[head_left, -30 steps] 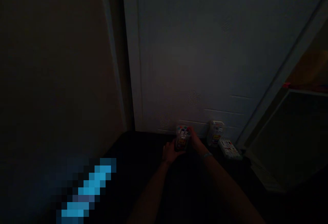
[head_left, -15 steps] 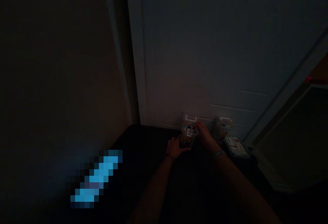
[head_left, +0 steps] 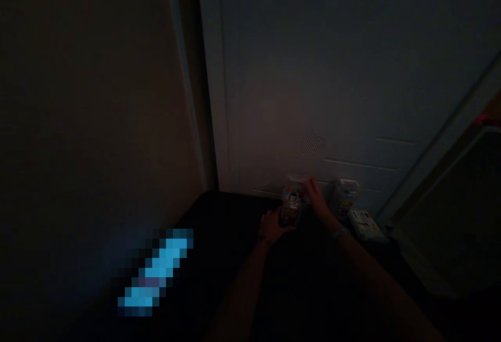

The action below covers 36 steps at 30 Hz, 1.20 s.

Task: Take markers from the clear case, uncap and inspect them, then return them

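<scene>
A clear plastic marker case (head_left: 291, 214) stands upright on the dark surface, its top open. Several markers (head_left: 294, 195) with coloured ends show inside it. My left hand (head_left: 271, 226) is wrapped round the case's lower left side, the thumb across its front. Behind the markers the clear lid (head_left: 298, 179) is raised, and my right hand (head_left: 315, 193) grips it at its right side. The dim light blurs the right fingertips. Just right of that hand is a second clear case (head_left: 344, 200) with a white handle.
Beside the second case lies a flat white box (head_left: 366, 224) with printed marks. A pale panel (head_left: 266, 96) with embossed hearts rises behind the dark surface (head_left: 219, 237). A brown wall (head_left: 117, 122) bounds the left. A bright blue pixelated patch (head_left: 160, 274) is at lower left.
My right hand has moved up from the case's right rim onto the lid. The case leans slightly differently, still held by my left hand. The whole view has shifted a little.
</scene>
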Tool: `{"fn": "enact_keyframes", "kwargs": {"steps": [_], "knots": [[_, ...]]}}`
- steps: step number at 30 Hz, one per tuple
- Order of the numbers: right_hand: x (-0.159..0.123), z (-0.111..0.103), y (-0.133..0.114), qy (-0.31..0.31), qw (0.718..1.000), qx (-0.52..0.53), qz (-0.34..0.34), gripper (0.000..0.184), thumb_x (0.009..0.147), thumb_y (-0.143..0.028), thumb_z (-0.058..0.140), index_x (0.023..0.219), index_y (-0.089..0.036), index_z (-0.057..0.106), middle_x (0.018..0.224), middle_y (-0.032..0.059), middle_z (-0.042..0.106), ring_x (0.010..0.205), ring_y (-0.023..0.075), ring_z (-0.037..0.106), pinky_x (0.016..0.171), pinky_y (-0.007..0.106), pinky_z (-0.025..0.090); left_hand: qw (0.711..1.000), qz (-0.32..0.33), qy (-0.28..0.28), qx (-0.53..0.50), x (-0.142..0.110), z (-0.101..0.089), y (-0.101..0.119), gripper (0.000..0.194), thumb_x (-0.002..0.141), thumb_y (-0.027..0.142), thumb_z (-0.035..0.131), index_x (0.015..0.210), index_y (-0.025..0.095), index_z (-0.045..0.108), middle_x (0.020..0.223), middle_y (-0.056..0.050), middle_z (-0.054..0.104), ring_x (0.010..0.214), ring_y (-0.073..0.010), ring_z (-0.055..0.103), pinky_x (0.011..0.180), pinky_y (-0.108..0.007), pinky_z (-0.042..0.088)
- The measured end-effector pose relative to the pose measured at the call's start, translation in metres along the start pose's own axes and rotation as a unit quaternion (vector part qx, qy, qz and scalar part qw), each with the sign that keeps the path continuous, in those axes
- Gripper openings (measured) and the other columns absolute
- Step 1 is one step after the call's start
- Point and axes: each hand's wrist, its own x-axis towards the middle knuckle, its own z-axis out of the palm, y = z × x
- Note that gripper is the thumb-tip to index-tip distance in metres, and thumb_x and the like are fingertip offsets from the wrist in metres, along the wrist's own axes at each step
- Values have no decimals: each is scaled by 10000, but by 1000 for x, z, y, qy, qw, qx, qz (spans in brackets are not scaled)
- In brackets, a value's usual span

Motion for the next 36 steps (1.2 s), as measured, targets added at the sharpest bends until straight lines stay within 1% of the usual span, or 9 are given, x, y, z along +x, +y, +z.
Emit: {"fn": "enact_keyframes", "kwargs": {"steps": [3, 7, 10, 14, 19, 23, 31, 34, 36], "knots": [[-13, 2, 1, -14, 998, -43, -48, 415, 837, -387, 379, 1223, -235, 383, 1218, 70, 502, 1109, 212, 496, 903, 341, 434, 1000, 2, 2, 0, 0, 0, -1, 758, 595, 642, 649, 1234, 282, 460, 1058, -50, 625, 994, -289, 524, 823, -370, 366], [-28, 4, 5, -7, 985, -125, -121, 413, 808, -394, 476, 1184, -229, 427, 1363, 81, 333, 1287, 229, 300, 1051, 402, 282, 1000, 4, 4, 6, 1, 0, 0, 745, 594, 647, 647, 1224, 293, 465, 1054, -41, 630, 983, -286, 530, 809, -365, 366], [-35, 4, 4, -3, 976, -166, -141, 392, 840, -404, 460, 1188, -228, 430, 1368, 87, 317, 1302, 221, 273, 1080, 413, 232, 1000, -2, -3, 12, 1, -1, 2, 738, 592, 643, 652, 1212, 284, 475, 1053, -46, 629, 990, -284, 531, 814, -362, 365], [-35, -5, 0, -20, 963, -212, -164, 384, 874, -402, 426, 1226, -248, 436, 1391, 73, 318, 1294, 220, 303, 1078, 417, 248, 1000, -7, 4, 14, 1, 0, 1, 757, 596, 641, 649, 1226, 265, 461, 1054, -58, 626, 998, -287, 531, 821, -362, 365], [-30, -24, -7, -93, 927, -296, -208, 413, 885, -370, 434, 1293, -310, 422, 1408, 22, 352, 1275, 223, 344, 1070, 430, 277, 1000, 6, 14, 3, 1, 4, -3, 759, 599, 643, 646, 1235, 278, 453, 1077, -54, 620, 1001, -293, 528, 821, -370, 370], [-30, -29, -14, -130, 904, -341, -224, 435, 894, -348, 419, 1328, -329, 394, 1405, 4, 374, 1257, 226, 375, 1063, 446, 293, 1000, 8, 20, 2, 2, 6, -5, 749, 595, 646, 648, 1215, 268, 469, 1060, -55, 628, 988, -290, 536, 810, -366, 374], [-25, -34, -16, -147, 894, -352, -235, 434, 891, -351, 436, 1322, -313, 407, 1393, 12, 399, 1250, 222, 401, 1046, 437, 337, 1000, 3, 17, 0, 1, 6, -6, 729, 613, 630, 648, 1216, 268, 458, 1069, -57, 622, 994, -281, 540, 807, -353, 381], [-26, -36, -19, -154, 873, -386, -255, 474, 877, -356, 468, 1337, -284, 385, 1396, 40, 396, 1268, 238, 378, 1055, 454, 324, 1000, -4, 9, 7, 1, 4, -4, 724, 613, 630, 647, 1209, 262, 464, 1069, -61, 618, 1005, -282, 538, 809, -350, 383], [-28, -34, -21, -157, 854, -407, -284, 576, 839, -386, 533, 1360, -229, 345, 1411, 81, 369, 1305, 261, 317, 1065, 476, 306, 1000, -8, 6, 16, 0, 2, -2, 721, 617, 629, 646, 1211, 265, 462, 1072, -56, 617, 1012, -277, 538, 813, -344, 384]]}}
